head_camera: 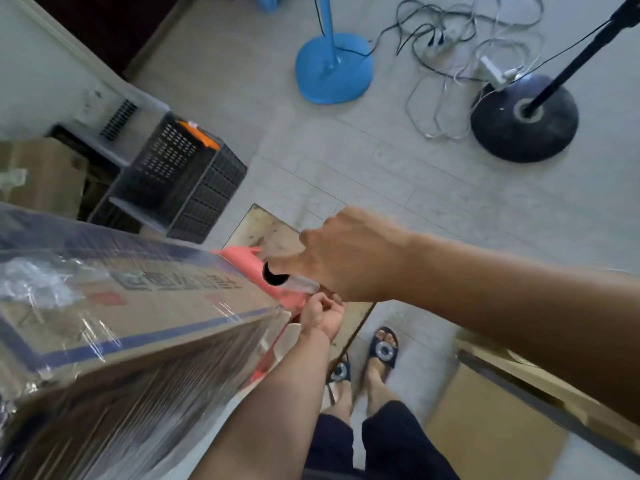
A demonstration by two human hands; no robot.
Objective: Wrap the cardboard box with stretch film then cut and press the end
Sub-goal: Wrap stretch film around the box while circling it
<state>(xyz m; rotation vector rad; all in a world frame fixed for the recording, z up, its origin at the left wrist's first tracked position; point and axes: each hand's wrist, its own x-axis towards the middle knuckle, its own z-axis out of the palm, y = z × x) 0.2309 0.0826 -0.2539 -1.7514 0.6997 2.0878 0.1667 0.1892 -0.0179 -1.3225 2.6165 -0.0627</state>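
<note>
Head view: right hand (pixel 349 258) grips film roll (pixel 291 282) beside wrapped cardboard box (pixel 145 306); left hand (pixel 322 317) clenched below.

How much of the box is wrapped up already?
Quite a lot: shiny film already covers the cardboard box top and side. The right hand holds the film roll at the corner, the left hand beneath it. Cutting and pressing the end remain.

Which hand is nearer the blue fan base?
Right. The right hand grips the film roll higher in view, toward the blue fan base; the left hand sits below it.
</note>
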